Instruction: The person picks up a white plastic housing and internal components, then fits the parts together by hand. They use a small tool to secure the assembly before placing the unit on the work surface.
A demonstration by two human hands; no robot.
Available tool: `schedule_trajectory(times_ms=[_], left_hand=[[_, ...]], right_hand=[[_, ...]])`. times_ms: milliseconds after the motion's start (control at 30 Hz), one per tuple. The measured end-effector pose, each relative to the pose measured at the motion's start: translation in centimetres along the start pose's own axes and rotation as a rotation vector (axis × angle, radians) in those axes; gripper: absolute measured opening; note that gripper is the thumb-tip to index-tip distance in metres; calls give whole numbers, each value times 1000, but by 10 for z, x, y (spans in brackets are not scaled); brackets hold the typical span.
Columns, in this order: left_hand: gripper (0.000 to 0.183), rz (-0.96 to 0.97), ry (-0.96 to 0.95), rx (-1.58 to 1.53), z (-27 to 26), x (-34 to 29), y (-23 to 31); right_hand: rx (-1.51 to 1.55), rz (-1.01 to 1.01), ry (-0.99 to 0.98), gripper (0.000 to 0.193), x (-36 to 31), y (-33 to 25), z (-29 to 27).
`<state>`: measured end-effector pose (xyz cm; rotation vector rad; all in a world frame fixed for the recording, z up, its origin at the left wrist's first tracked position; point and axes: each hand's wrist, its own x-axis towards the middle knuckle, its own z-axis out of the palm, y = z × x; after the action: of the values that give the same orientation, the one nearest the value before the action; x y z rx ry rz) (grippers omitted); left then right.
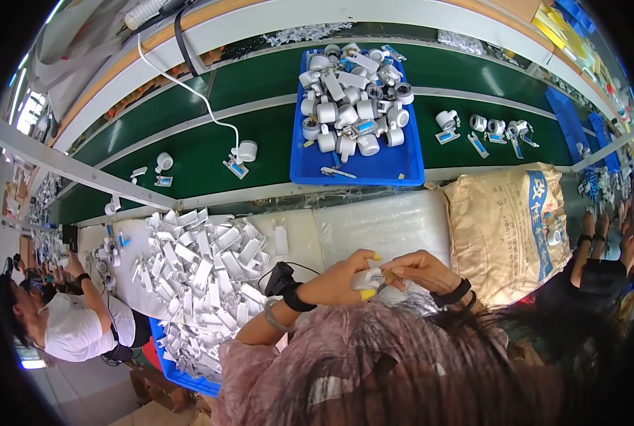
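Note:
My left hand (339,282) is closed around a small white plastic part (368,277), close to my body at the front edge of the bench. Against that part my right hand (425,270) is closed in a pinch; what its fingertips hold is too small to make out. Left of my hands lies a big heap of white plastic pieces (205,263), spilling toward a blue bin (205,384) at the bench edge. Across from me, a blue tray (305,169) on the green belt holds a pile of white round housings (365,108).
A brown sack (483,234) lies on the bench to my right. Several housings with attached pieces (498,128) sit on the green conveyor belt (267,156). A white cable (189,84) hangs over the belt. Co-workers (75,319) are at both sides.

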<state>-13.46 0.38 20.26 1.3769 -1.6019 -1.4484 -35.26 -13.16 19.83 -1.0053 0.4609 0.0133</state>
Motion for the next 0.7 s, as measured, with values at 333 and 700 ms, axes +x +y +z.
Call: schedule_trajectory(times_ms=[333,700], left_hand=[[42,116,229,-10,-6,4,0],[23,-45,416,-882,23,36,-23]], right_hand=[[-891,-164,85,15,11,-12,24],[-1200,-803,747,20,30,12,24]])
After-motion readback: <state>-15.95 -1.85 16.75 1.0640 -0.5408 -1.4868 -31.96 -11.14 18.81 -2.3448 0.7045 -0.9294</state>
